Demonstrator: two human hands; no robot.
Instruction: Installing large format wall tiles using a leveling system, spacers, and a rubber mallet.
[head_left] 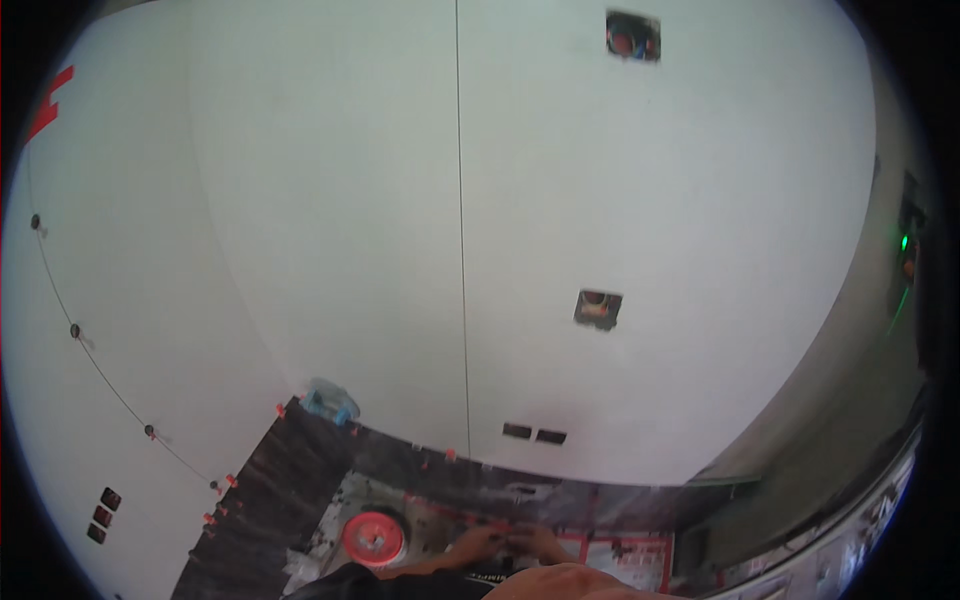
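Low in the view, my left hand and my right hand are close together in front of my body. Something small and dark shows between them, too blurred to name. The fingers of both hands are dim and smeared, so their grip does not show. To the left of my left hand stands a round bucket with a red rim. Beyond my hands, a strip of dark tiles runs along the foot of the white wall.
Orange clips line the tile edges. A clear bag with blue parts rests in the corner. Red-and-white printed sheeting lies right of my hands. The wall has a socket cutout; a green light glows far right.
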